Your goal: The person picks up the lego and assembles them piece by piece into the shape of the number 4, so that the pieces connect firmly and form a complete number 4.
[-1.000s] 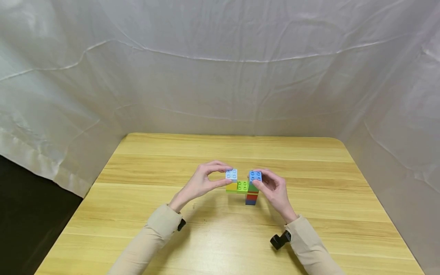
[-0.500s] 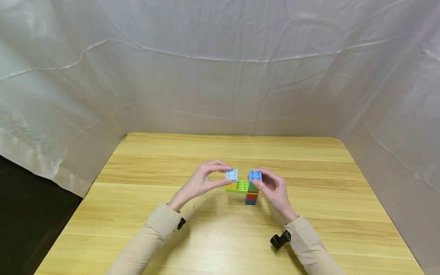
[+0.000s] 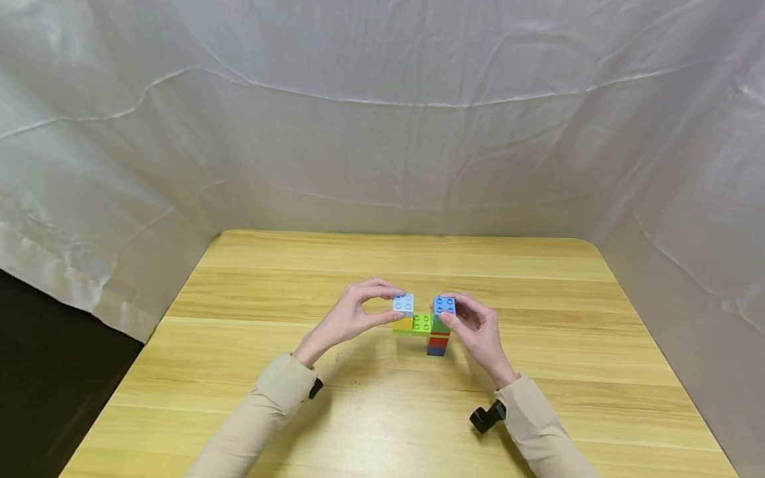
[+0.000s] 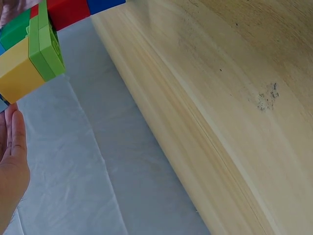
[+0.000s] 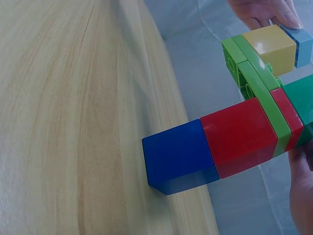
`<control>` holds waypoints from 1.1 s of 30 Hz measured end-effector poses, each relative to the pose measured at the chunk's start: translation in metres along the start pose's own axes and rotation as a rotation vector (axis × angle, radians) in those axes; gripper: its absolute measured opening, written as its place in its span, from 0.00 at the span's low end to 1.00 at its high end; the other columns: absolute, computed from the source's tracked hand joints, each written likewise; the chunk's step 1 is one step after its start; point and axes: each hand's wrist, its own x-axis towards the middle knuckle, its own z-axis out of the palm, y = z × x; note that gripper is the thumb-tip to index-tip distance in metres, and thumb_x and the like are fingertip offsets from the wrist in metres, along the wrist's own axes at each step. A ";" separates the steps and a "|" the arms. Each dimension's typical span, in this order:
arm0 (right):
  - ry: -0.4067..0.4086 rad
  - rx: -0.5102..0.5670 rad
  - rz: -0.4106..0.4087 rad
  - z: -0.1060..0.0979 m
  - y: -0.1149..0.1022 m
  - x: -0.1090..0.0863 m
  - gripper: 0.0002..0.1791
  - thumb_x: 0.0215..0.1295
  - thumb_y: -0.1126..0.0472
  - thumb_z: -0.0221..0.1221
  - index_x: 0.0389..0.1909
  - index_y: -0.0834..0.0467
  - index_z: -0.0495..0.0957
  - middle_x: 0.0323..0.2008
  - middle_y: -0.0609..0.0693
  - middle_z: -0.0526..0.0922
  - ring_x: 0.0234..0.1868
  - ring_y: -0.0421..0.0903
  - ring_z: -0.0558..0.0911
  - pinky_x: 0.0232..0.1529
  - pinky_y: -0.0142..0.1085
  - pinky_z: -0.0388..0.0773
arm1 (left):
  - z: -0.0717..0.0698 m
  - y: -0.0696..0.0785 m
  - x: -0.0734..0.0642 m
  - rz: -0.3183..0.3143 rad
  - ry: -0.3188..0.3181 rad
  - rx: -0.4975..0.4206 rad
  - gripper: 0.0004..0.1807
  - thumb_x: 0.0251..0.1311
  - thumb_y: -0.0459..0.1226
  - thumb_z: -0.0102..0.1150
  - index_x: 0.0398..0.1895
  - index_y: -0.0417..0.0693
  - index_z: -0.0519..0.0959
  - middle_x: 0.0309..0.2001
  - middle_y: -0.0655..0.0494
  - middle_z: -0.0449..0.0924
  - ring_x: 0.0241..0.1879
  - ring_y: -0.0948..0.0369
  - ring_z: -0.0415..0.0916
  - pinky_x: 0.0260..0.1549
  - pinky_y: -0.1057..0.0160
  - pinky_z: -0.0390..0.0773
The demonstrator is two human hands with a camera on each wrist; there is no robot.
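A toy brick structure stands on the wooden table, gripped from both sides. My left hand (image 3: 351, 312) pinches the light blue brick (image 3: 403, 303), which tops a yellow brick (image 3: 402, 324). My right hand (image 3: 481, 333) holds the blue brick (image 3: 444, 305) at the top of the other column, thumb on its near side. A lime green plate (image 3: 422, 324) bridges the two columns. In the right wrist view the right column shows a dark blue brick (image 5: 181, 156) at the bottom, then a red brick (image 5: 239, 139), lime plate, thin red plate (image 5: 287, 117) and green brick (image 5: 303, 100). The yellow side overhangs the table.
The wooden table (image 3: 382, 411) reaches to a pale cloth curtain (image 3: 370, 153) at the back and sides. A dark area (image 3: 54, 378) lies beyond its left edge. Small dark marks (image 4: 267, 97) show on the tabletop in the left wrist view.
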 end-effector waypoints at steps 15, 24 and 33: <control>-0.002 -0.015 0.004 0.000 0.000 0.000 0.18 0.61 0.80 0.59 0.53 0.79 0.74 0.48 0.40 0.85 0.50 0.37 0.84 0.57 0.27 0.81 | -0.001 0.001 0.000 0.014 -0.006 -0.011 0.19 0.58 0.38 0.72 0.53 0.47 0.85 0.53 0.52 0.84 0.53 0.56 0.81 0.51 0.63 0.82; -0.006 -0.009 -0.008 0.000 0.001 0.001 0.18 0.61 0.80 0.59 0.53 0.79 0.74 0.48 0.40 0.85 0.50 0.37 0.84 0.57 0.27 0.81 | -0.001 0.001 0.001 0.020 -0.003 0.003 0.18 0.59 0.39 0.72 0.53 0.48 0.85 0.53 0.52 0.85 0.53 0.56 0.81 0.53 0.60 0.82; -0.013 0.014 -0.031 0.000 0.001 0.001 0.18 0.61 0.81 0.58 0.53 0.79 0.74 0.48 0.41 0.86 0.50 0.37 0.85 0.56 0.27 0.82 | 0.009 -0.004 -0.002 -0.029 -0.044 -0.196 0.19 0.66 0.35 0.63 0.60 0.47 0.79 0.59 0.48 0.80 0.57 0.51 0.78 0.60 0.49 0.81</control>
